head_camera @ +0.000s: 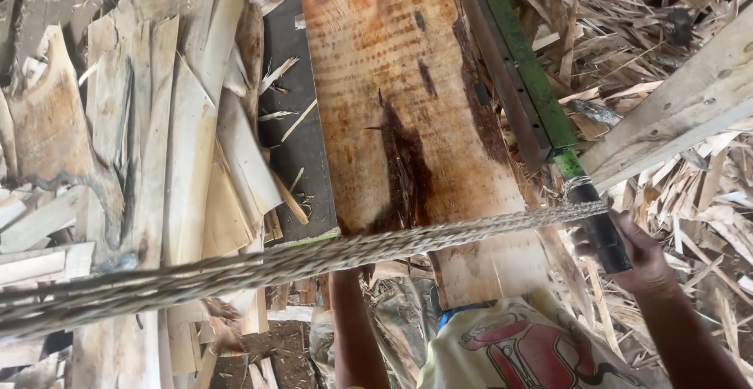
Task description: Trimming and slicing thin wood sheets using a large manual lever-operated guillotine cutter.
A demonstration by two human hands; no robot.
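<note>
Right hand (639, 252) is clamped on the black grip of the long green lever blade (527, 71), which runs along the right edge of the reddish veneer sheet (400, 99). The left hand itself is hidden behind the braided rope (329, 256) at the sheet's near edge, only the forearm shows, so I cannot tell whether it grips anything. The sheet lies flat on the dark surface (294, 122), near end overhanging toward the person. Judged step: sheet positioned under the blade, handle held, cut along its right edge pending. Next move likely calls for holding the sheet square against the blade line and a firm pull on the handle, with the rope kept off the cut. Pale offcut strips (169, 122) stack left of the sheet, loose scrap slivers (682, 193) right of it. No packages, labels or signs visible around the sheet.
</note>
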